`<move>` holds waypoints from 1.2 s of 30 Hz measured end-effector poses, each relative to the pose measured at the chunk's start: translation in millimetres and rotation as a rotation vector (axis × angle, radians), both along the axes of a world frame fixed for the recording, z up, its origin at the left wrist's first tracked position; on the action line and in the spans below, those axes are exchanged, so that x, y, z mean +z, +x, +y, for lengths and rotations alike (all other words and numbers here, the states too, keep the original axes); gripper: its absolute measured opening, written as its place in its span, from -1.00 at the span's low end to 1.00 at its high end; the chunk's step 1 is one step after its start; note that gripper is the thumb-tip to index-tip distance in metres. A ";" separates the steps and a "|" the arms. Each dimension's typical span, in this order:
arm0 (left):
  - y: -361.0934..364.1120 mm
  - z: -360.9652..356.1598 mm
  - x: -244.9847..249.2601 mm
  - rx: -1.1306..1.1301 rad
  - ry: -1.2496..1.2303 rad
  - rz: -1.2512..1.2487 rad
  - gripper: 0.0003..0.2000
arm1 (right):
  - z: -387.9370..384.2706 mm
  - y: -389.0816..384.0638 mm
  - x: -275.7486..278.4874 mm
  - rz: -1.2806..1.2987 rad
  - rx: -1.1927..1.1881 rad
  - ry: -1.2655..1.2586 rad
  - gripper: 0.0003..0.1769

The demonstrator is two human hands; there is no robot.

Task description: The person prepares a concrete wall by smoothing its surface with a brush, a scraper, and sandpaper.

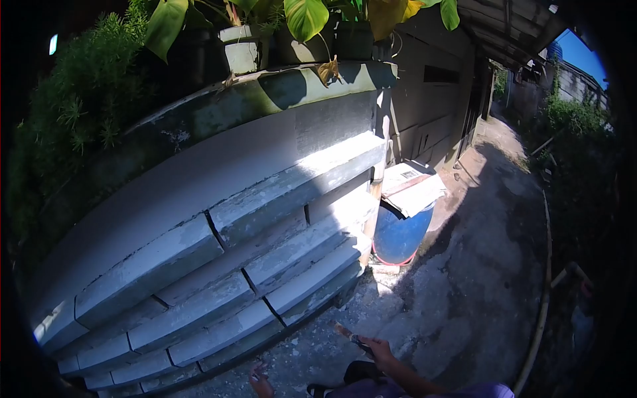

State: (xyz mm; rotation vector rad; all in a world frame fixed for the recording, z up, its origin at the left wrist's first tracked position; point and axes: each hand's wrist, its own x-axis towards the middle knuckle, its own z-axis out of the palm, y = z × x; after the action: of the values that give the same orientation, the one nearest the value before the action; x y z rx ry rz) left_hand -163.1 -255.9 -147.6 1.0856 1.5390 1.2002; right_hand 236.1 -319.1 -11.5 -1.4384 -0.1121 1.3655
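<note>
My right hand point(379, 349) is low in the view and grips a paintbrush point(346, 332) by its handle, bristles pointing up-left toward the foot of the wall. My left hand point(260, 383) is at the bottom edge, left of the right hand, just above the ground, with nothing visible in it. In front of me stands a stepped block wall point(219, 232) painted pale grey-white, part in sun and part in shadow. Both hands are a short way from its lowest course.
A blue barrel point(400, 235) covered with boards and paper point(415, 189) stands at the wall's right end. Potted plants point(245, 46) line the wall top, with bushes on the left. A concrete lane point(478, 265) runs right, edged by a bamboo pole point(545, 292).
</note>
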 end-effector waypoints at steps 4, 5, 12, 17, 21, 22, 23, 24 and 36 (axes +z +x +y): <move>-8.7 -42.9 -46.0 0.195 0.076 0.317 -0.62 | -2.0 1.3 7.2 0.034 0.070 0.027 -0.72; -2.9 -49.0 -58.8 0.252 0.129 0.304 -0.60 | -0.2 3.9 13.3 0.040 0.079 0.043 -0.71; 61.3 -118.0 -41.5 0.322 -0.118 -0.461 -0.51 | -19.9 31.9 32.5 -0.244 0.474 0.283 -0.71; 81.9 -165.4 -32.8 0.321 -0.159 -0.537 -0.62 | -58.6 41.0 3.8 -0.283 0.493 0.263 -0.76; 78.2 -211.4 -26.6 0.451 -0.187 -0.700 -0.72 | -93.1 36.3 -23.3 -0.184 0.515 0.146 -0.73; 78.6 -223.5 -23.1 0.489 -0.182 -0.730 -0.74 | -101.7 33.1 -28.1 -0.166 0.521 0.101 -0.72; 80.6 -231.8 -19.2 0.526 -0.175 -0.756 -0.75 | -107.7 31.1 -30.5 -0.149 0.527 0.057 -0.70; 93.5 -234.9 -4.9 0.545 -0.091 -0.617 -0.85 | -112.1 28.7 -29.7 -0.142 0.539 0.035 -0.70; 41.4 -227.4 67.7 0.525 -0.351 -0.528 -0.94 | -107.7 -60.2 -7.1 -0.223 0.788 0.159 -0.78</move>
State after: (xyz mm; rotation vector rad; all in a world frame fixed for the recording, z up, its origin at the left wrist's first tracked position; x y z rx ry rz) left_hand -121.8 -483.3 -79.9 0.1050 1.5609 1.3499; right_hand 175.9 -426.8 -18.6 -1.4631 -0.9955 1.7511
